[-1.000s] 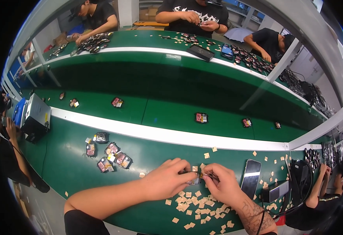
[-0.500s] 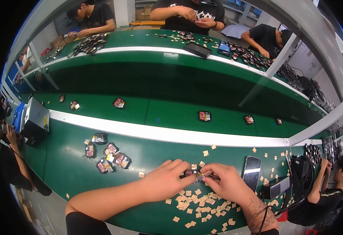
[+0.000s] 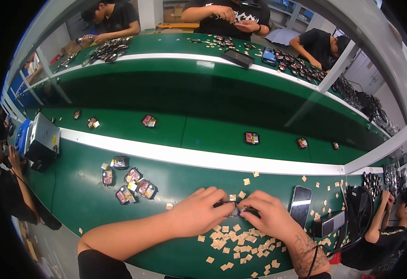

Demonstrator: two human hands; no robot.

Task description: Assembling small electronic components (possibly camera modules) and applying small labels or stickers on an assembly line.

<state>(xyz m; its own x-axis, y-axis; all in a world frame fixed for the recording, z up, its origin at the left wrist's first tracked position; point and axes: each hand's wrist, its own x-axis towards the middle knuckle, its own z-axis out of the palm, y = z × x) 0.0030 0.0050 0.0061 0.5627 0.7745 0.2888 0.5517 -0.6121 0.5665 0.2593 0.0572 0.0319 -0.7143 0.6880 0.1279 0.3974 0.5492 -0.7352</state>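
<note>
Cannot be read anywhere as clear words. Runs in large, jagged white lettering [image 3: 226, 13] across the black shirt [image 3: 212, 27] opposite, too stylised to make out. Shows as a pale band [image 3: 393, 229] on the dark top [image 3: 362, 253] at far right, too small to tell. Blurs out on the yellow label [image 3: 55, 149] of the grey box [image 3: 45, 132] at left.

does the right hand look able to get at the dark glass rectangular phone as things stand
Probably yes: the phone lies just beside the right hand, only bare green tabletop between, though that hand is busy at a small dark-edged device.
</note>
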